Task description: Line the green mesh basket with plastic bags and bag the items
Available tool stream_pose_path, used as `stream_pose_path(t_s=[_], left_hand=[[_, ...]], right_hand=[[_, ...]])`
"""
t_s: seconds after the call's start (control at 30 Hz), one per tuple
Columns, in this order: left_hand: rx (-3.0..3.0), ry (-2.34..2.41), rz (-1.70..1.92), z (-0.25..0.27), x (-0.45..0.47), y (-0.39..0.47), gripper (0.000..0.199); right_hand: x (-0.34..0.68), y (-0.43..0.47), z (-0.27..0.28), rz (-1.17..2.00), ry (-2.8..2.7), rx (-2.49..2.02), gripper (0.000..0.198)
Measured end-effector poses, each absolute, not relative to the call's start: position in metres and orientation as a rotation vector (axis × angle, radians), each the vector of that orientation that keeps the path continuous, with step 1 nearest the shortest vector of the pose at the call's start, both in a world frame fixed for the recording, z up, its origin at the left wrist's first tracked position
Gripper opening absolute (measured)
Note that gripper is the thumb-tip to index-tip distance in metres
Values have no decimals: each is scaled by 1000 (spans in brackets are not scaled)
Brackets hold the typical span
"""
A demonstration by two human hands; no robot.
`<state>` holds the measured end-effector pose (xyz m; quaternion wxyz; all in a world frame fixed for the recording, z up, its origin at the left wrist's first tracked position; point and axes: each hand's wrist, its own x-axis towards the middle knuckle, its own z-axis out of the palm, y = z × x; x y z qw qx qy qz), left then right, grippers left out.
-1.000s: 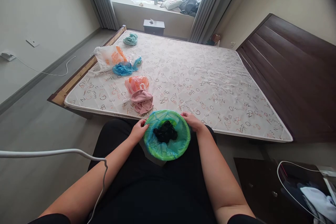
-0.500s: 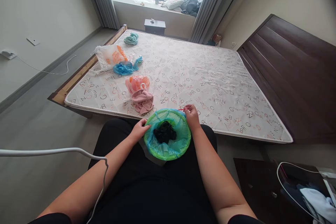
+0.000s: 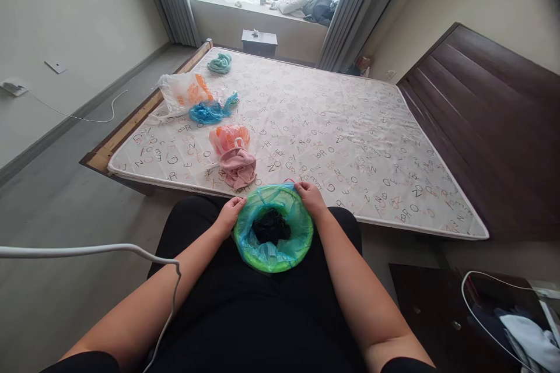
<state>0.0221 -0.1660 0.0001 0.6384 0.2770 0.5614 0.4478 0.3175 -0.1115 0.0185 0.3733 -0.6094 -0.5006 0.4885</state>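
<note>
Between my thighs is a round green trash can (image 3: 245, 256), its rim covered by a thin blue-green plastic bag (image 3: 273, 257). Black crumpled material (image 3: 270, 226) lies inside the opening. My left hand (image 3: 230, 214) pinches the bag's edge at the left of the rim. At the rim's upper right, my right hand (image 3: 310, 197) grips the bag's edge, with a bit of red drawstring (image 3: 289, 180) showing beside its fingers. The fingertips of both hands are closed on the plastic. The lower part of the can is hidden.
Ahead is a bed with a letter-print mattress (image 3: 332, 140). On it lie a pink cloth (image 3: 238, 168), an orange-pink plastic bag (image 3: 230, 139), a blue plastic bag (image 3: 205, 112), a white bag (image 3: 181, 93) and a teal cloth (image 3: 219, 63). A white cable (image 3: 87, 252) crosses my left arm.
The can has shifted slightly left and toward me. My right hand has moved left along the rim, and the red drawstring now shows less. My left hand stays at the left edge.
</note>
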Motion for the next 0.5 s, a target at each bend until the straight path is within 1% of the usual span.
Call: stream_pose_path(t_s=[0.13, 0.2, 0.4, 0.5], left_hand=[[505, 1234, 1034, 2, 22, -166, 62], [508, 1240, 1028, 2, 22, -166, 63], [654, 1319, 1063, -1, 21, -167, 65], [675, 1370, 1089, -2, 21, -166, 65]], right_hand=[[307, -113, 21, 1007, -1359, -1562, 42], [304, -115, 24, 955, -1414, -1528, 40], [302, -123, 36, 1094, -1468, -1407, 39], [309, -125, 42, 1279, -1475, -1363, 41]])
